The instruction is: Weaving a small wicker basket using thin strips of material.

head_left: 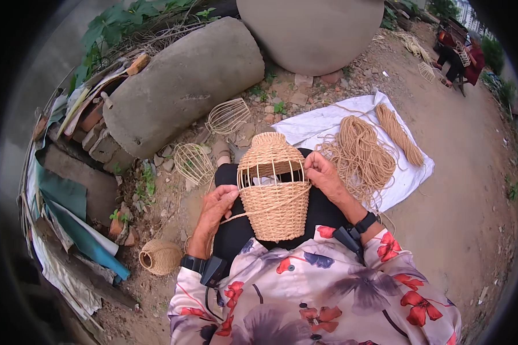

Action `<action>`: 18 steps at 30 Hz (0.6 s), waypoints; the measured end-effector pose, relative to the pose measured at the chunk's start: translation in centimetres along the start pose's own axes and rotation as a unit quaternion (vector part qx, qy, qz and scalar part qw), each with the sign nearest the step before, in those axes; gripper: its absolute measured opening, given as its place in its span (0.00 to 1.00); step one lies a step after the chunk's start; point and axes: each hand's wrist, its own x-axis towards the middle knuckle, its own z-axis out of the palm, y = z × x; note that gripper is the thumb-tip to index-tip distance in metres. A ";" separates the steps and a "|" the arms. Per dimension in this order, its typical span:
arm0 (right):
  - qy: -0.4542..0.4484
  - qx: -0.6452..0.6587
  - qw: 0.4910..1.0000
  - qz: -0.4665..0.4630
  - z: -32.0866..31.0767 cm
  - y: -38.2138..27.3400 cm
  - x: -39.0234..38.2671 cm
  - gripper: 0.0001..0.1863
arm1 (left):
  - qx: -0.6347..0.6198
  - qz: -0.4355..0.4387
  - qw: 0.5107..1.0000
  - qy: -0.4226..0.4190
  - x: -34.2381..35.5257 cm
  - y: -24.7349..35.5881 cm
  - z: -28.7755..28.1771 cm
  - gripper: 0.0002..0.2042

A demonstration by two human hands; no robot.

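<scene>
Between my knees a partly woven basket stands upright, its body and narrower neck wrapped in tan cord. A band of bare pale ribs shows between the two woven parts. My left hand is closed in a pinch at the basket's left edge, beside this gap. At the right edge, thumb and fingertips of my right hand are pressed together by the ribs. A loose strand of cord slants across the basket's front from below my left hand up toward my right; the fingertips partly hide what they grip.
Right of my knees, a white sheet bears a loose heap of cord and a tied bundle. Bare frames and a finished woven piece lie left. Beyond are a concrete cylinder and a seated person.
</scene>
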 end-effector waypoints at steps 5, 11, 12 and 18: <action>0.040 -0.046 0.998 -0.013 0.1 0.3 0.0 0.05 | -0.125 -0.054 0.989 -0.061 -0.2 1.3 0.0 0.10; 0.092 -0.332 0.933 -0.104 -0.6 1.1 2.9 0.04 | 0.042 0.017 0.998 -0.035 -1.0 4.5 2.9 0.09; 0.134 -0.365 0.910 -0.145 -0.1 0.0 2.9 0.05 | 0.061 0.024 0.998 -0.020 -1.0 4.6 3.0 0.08; 0.078 -0.150 0.983 -0.073 2.8 -2.8 1.0 0.05 | 0.068 0.052 0.996 0.005 -0.2 2.6 3.6 0.07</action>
